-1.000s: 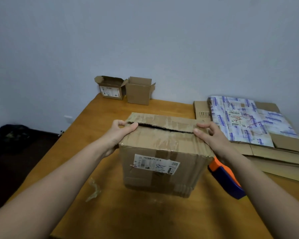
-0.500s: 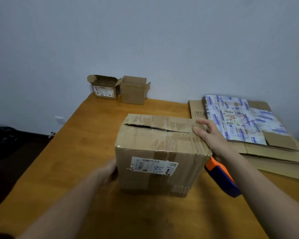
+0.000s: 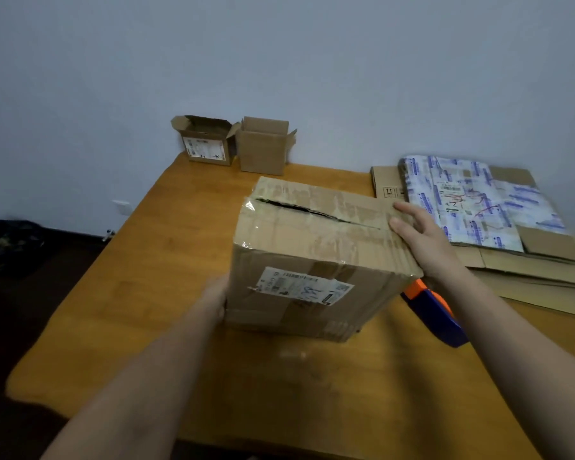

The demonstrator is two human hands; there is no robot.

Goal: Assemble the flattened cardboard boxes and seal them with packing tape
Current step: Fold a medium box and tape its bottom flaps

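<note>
Left hand point(image 3: 214, 298) dropped to box point(image 3: 312, 247) side | right hand point(image 3: 419, 234) atop (seam gaping)

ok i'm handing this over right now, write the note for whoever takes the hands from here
Left hand: presses against the lower left side of the big box.
Right hand: fingers straight, resting on the box's top right edge.
Things: the box stands on the table. The tape dispenser lies right of it, under the right forearm. Flattened cardboard is stacked at the right, and two small open boxes stand at the back.
Done: big box set up, top flaps folded down.
Left: the top seam gapes open. Tape it, then assemble the flat ones.
</note>
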